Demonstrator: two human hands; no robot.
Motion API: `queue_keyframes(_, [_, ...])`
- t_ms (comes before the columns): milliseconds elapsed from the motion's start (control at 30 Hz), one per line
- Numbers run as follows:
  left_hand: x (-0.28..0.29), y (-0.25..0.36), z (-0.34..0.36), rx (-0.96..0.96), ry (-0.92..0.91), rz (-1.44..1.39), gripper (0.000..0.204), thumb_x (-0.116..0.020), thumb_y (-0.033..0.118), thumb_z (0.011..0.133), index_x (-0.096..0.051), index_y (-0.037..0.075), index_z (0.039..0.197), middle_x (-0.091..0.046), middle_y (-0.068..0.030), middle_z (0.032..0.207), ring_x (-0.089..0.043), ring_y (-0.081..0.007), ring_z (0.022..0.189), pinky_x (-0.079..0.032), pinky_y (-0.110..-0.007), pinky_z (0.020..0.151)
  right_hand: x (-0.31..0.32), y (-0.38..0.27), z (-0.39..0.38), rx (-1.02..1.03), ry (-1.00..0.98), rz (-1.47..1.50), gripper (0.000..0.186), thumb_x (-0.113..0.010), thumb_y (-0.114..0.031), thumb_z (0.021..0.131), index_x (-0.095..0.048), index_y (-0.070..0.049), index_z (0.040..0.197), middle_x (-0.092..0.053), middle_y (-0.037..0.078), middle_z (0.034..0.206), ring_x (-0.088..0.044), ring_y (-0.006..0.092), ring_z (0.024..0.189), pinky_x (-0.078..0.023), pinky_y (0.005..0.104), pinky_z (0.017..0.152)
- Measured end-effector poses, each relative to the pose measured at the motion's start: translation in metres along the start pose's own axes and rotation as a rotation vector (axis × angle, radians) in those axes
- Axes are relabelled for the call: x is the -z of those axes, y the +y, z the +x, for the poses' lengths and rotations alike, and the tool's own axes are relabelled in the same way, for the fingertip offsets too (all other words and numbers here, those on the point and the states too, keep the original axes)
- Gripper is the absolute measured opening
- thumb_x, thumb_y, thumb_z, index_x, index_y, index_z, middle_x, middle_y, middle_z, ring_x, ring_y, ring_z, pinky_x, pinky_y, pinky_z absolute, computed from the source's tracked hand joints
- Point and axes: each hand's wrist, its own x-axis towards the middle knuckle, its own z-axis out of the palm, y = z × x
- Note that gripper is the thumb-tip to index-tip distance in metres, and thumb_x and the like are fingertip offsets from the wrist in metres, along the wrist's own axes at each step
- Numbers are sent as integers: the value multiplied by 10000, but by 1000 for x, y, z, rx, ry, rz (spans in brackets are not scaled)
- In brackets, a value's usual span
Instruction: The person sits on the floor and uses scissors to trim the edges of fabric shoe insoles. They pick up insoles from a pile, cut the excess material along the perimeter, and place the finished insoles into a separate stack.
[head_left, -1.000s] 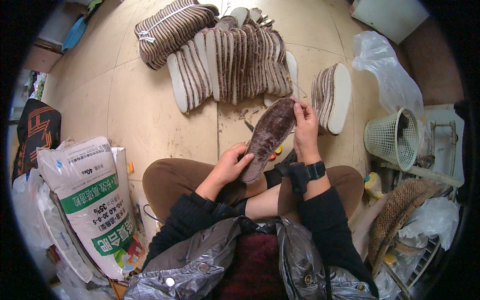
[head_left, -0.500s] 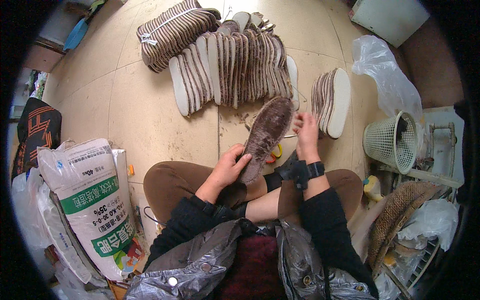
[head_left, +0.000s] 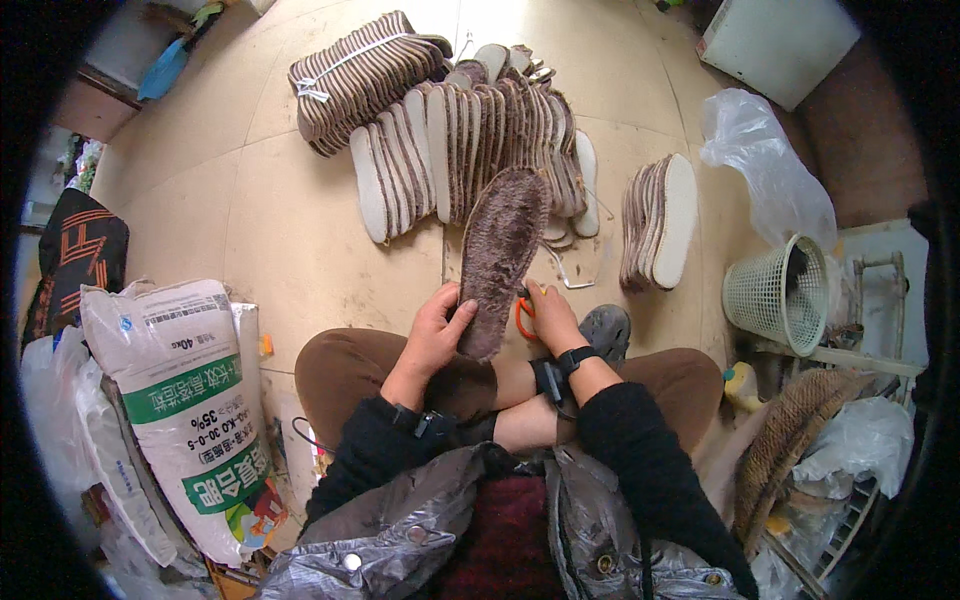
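My left hand (head_left: 436,325) grips a brown fuzzy insole (head_left: 505,235) by its narrower end, thumb on the plush face. The insole stands up in front of me, its wide end pointing away. Just to its right, my right hand (head_left: 550,315) has its fingers closed on a pair of scissors with orange and yellow handles (head_left: 523,318); the blades are mostly hidden. Beyond the insole lies a long row of stacked insoles (head_left: 480,150), pale on one face and brown on the other. A smaller stack of insoles (head_left: 662,225) stands to the right.
A tied bundle of insoles (head_left: 365,80) lies at the far left. A large printed sack (head_left: 170,390) leans on my left. To the right are a clear plastic bag (head_left: 770,160), a pale green basket (head_left: 775,295) and a brown woven piece (head_left: 800,440). Thread and scraps dot the tiled floor.
My right hand has come down and left from beside the insole's wide end and taken hold of the scissors. The insole has swung left and stands more upright; the view has shifted slightly.
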Motion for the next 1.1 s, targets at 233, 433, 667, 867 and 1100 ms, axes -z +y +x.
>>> queue_keyframes(233, [20,16,-1,-62,31,169,151,-530,87,904,-559,-30,993,-537,-113,925,-517,-223,886,-411,-293,826,27,-2,6,-108,-123,488,533,-637,-84,778,-436,-94,1271,-589,178,883,-585,309,778,-487,410,705])
queue_keyframes(433, [48,34,-1,-88,87,201,129,-531,63,894,-561,-25,984,-533,-107,901,-523,-220,866,-416,-294,804,104,-4,-6,18,-211,1573,386,-529,-235,936,-324,-98,1233,-423,25,804,-471,146,710,-454,287,717])
queue_keyframes(667, [46,32,2,-97,13,260,111,-534,67,891,-560,-12,964,-519,-108,866,-520,-238,828,-419,-294,775,142,-22,-25,246,-84,984,523,-639,-240,847,-336,-80,1242,-536,113,972,-530,203,844,-446,330,799])
queue_keyframes(867, [45,33,4,-65,-86,407,68,-528,32,873,-517,-30,898,-508,-106,876,-508,-214,823,-416,-290,774,139,-17,-21,255,-37,945,510,-672,-257,832,-376,-98,1215,-548,114,954,-528,195,841,-450,333,801])
queue_keyframes(1100, [41,40,3,-56,-127,402,90,-546,66,881,-542,-15,918,-494,-128,851,-513,-262,815,-425,-307,758,145,-21,-22,240,12,1065,473,-704,-263,821,-432,-75,1159,-568,76,881,-513,125,782,-454,283,722])
